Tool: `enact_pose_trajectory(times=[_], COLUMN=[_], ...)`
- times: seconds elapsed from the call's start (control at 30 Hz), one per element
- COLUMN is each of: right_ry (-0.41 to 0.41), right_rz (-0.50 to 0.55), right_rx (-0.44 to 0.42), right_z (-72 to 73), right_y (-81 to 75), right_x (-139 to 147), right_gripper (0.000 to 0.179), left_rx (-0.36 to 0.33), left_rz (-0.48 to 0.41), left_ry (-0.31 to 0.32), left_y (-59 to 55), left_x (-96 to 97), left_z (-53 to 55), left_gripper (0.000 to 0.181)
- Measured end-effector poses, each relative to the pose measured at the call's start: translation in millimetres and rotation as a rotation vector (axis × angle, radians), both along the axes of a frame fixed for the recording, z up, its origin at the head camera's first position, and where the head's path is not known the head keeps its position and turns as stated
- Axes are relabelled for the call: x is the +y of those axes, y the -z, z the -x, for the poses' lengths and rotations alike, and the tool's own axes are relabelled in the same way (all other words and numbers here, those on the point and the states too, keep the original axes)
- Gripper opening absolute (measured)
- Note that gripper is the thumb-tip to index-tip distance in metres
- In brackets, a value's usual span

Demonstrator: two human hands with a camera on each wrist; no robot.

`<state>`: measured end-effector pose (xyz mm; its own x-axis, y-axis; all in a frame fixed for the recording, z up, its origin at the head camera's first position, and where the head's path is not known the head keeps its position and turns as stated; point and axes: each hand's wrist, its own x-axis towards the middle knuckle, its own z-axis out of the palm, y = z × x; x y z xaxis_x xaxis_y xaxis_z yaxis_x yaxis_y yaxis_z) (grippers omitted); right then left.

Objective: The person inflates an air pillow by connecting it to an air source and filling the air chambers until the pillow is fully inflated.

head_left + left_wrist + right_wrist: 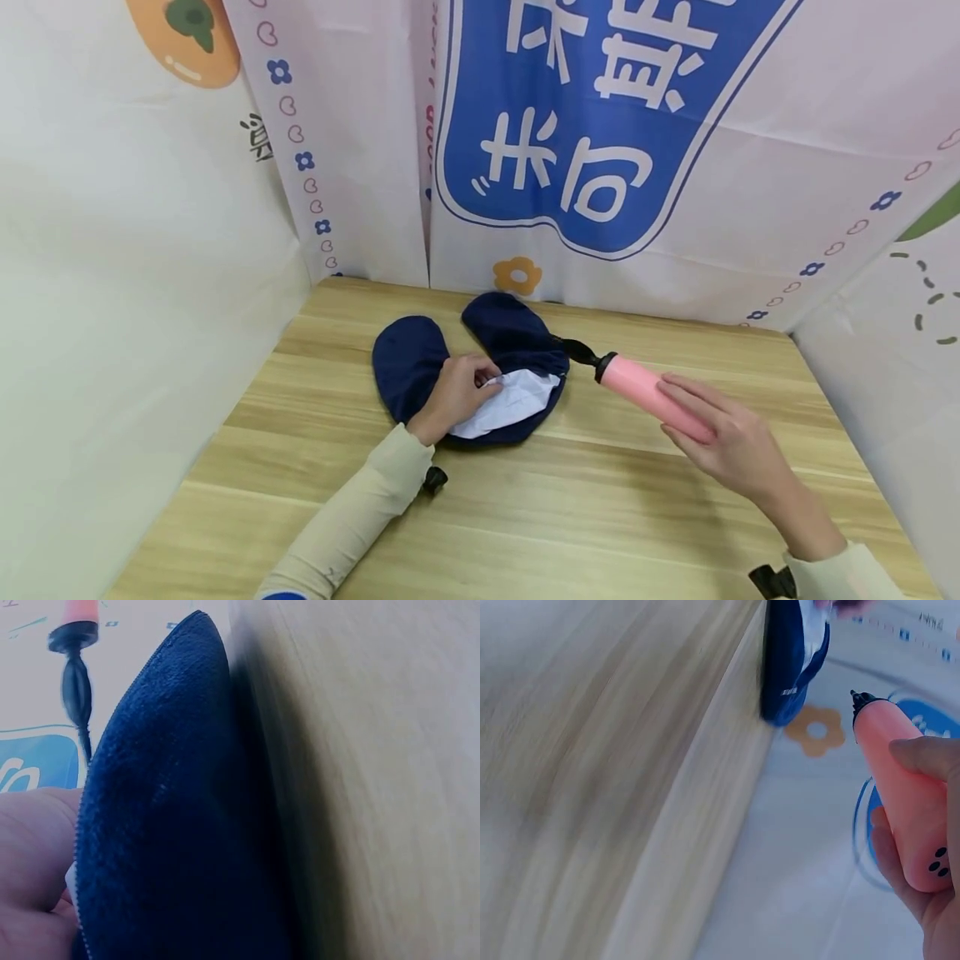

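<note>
A navy U-shaped neck pillow (408, 358) lies on the table, its zipped side gaping over a white inner piece (517, 400). My left hand (461, 387) is at that opening, thumb and curled fingers pinching the white piece. In the left wrist view the navy fabric (165, 810) and its zipper edge hide much of the hand. With my right hand (738, 442) I grip the barrel of a pink hand pump (652, 396), tilted above the table. Its black nozzle (577, 350) points at the pillow, with the tip overlapping the pillow's right side in the head view.
The wood-grain table (300, 467) runs back to a printed cloth (360, 150) with blue lettering panels. White sheets (135, 250) hang on the left and right. Black straps show at both wrists.
</note>
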<state>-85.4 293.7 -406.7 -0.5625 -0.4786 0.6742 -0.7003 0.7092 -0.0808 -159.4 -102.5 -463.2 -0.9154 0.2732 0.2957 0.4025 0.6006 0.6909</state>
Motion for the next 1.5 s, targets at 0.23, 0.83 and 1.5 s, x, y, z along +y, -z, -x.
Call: enact_pose_trajectory(times=[0.23,0.83,1.5], right_ry=[-0.106,-0.154,-0.117], right_rz=[-0.010,-0.053,-0.029], right_rx=[0.178,0.139,0.063], right_z=[-8.7,-38.3,-46.0], right_y=[-7.4,-18.6,-10.6], right_x=[-24,-50,-45], right_gripper=[0.049,0.045,0.048], left_rx=[0.010,0.068,0.078], left_rz=[-0.014,0.010,0.043], left_ry=[0.007,0.011,-0.002], left_y=[0.1,0.9,-3.6], left_x=[1.2,2.9,4.4], left_z=[0.7,2.7,1.6], left_gripper=[0.007,0.008,0.006])
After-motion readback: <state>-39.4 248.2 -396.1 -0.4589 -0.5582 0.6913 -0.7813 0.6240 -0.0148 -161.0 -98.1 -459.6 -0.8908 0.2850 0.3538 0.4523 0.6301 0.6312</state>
